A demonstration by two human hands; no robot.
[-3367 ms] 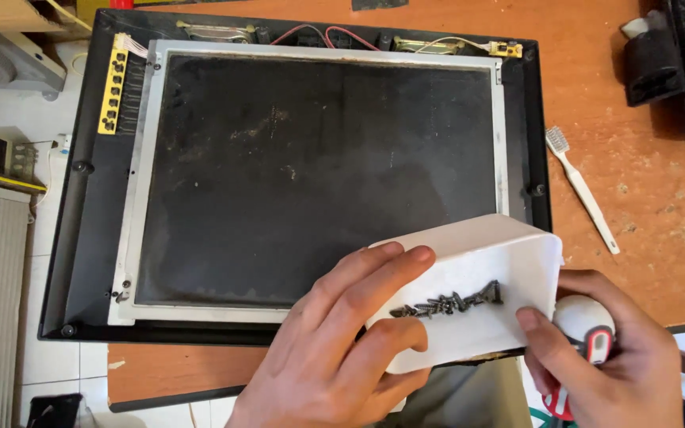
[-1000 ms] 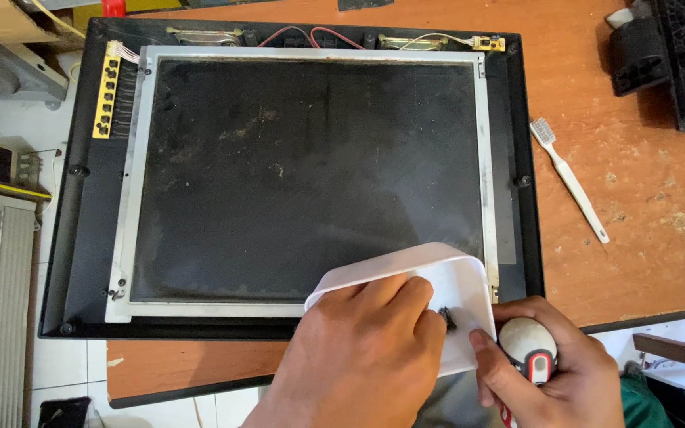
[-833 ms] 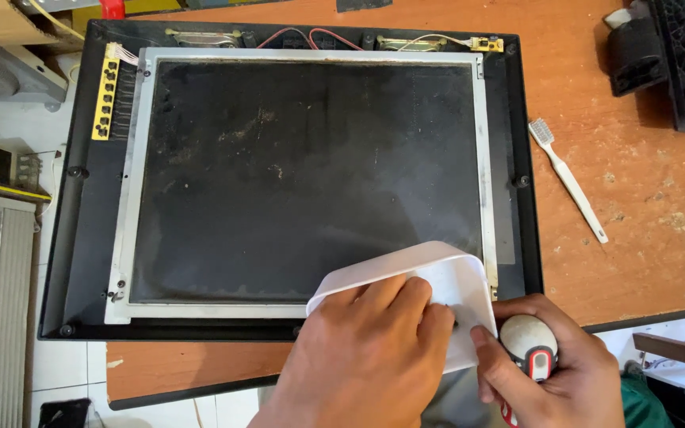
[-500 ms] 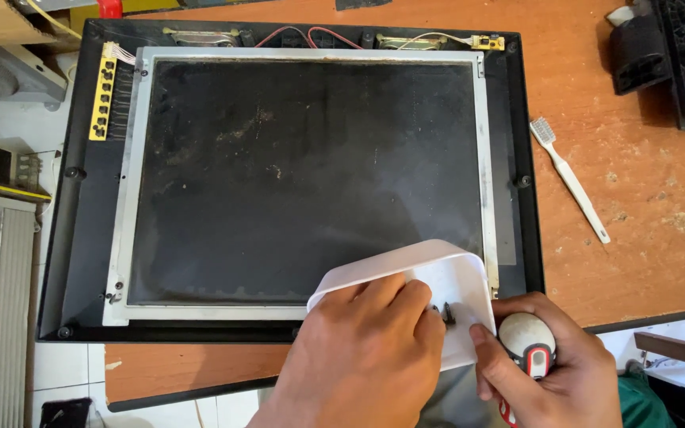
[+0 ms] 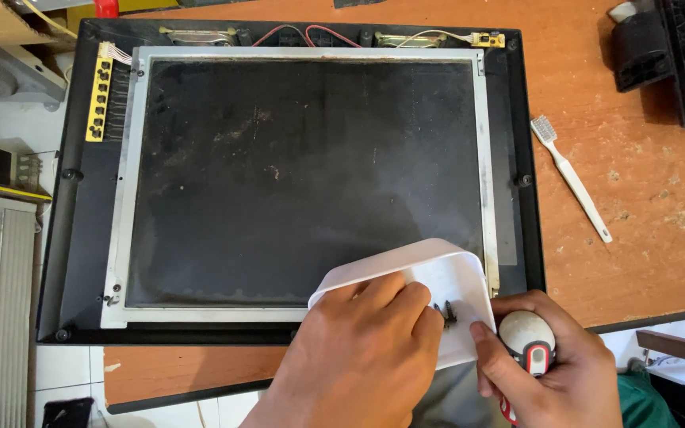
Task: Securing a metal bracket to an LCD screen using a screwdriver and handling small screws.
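Much of the white tray (image 5: 430, 273) is hidden under the left hand (image 5: 358, 349), and only a few small dark screws (image 5: 444, 315) peek out past its fingertips; how many lie inside cannot be told. The tray sits over the lower right corner of the panel (image 5: 303, 174), which lies in a black frame (image 5: 81, 238) on the wooden table (image 5: 644, 238). The left hand lies palm down across the tray, fingers pressed together and curled over its inner face beside the screws. The right hand (image 5: 549, 372), partly cut off by the bottom edge, is wrapped around a screwdriver (image 5: 526, 345), whose shaft is out of sight, while its thumb presses the tray's right rim. A toothbrush (image 5: 571, 178) lies well apart, right of the frame.
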